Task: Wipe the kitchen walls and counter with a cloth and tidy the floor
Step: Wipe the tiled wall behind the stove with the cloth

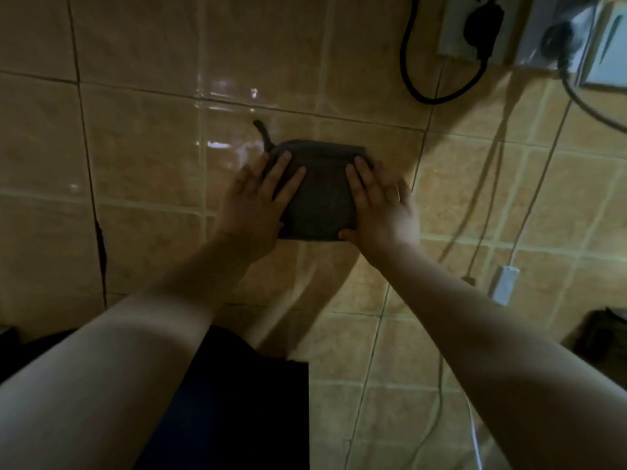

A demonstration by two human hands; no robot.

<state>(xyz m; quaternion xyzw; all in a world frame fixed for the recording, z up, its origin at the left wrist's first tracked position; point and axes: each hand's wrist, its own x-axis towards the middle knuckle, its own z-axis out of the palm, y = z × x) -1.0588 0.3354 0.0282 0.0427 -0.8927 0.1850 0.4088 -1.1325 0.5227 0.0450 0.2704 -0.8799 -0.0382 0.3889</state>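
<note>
As both palms bear down: a person presses a folded dark cloth [317, 195] flat against a tan tiled wall [135, 137].
Left hand: the left hand [259, 198] lies on the cloth's left side, fingers straight and spread, pushing rather than clutching.
Right hand: the right hand [376, 203] covers the right side, fingers extended, thumb hooked under the lower edge; nothing is gripped in a fist.
Cloth: it sits between the two hands, a small loop [263, 134] sticking out just above the left fingertips.
Up and right of the grip: a wall socket [475, 25] with a black plug and cable [412, 79], a second plug [559, 39] beside it.
Below right of the grip: a white adapter [505, 284] hangs on thin cords.
Progress: wall wiping appears under way; glossy streaks above the left hand suggest a wet pass. Counter and floor are not in view, so that work seems left, though it cannot be judged.
</note>
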